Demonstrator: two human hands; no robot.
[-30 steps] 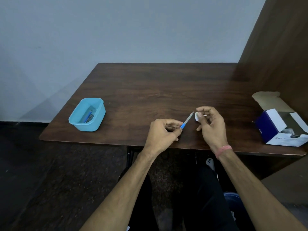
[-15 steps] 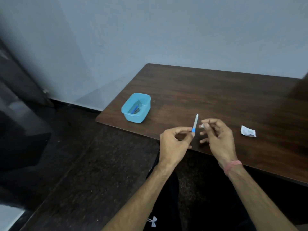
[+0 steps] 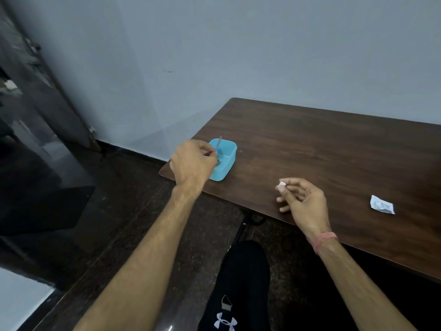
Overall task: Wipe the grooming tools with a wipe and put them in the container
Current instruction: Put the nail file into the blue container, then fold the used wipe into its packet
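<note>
Blue-handled, the nail file (image 3: 218, 144) sits pinched in your left hand (image 3: 192, 163), upright over the turquoise container (image 3: 225, 161) at the bench's (image 3: 322, 149) near left corner. Your right hand (image 3: 303, 201) pinches a small white wipe (image 3: 281, 185) above the bench; an opened sachet (image 3: 381, 204) lies further right.

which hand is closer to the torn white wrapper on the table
Right. The right hand, pinching a wipe, sits just left of the wrapper; the left hand is far off at the blue container.
</note>
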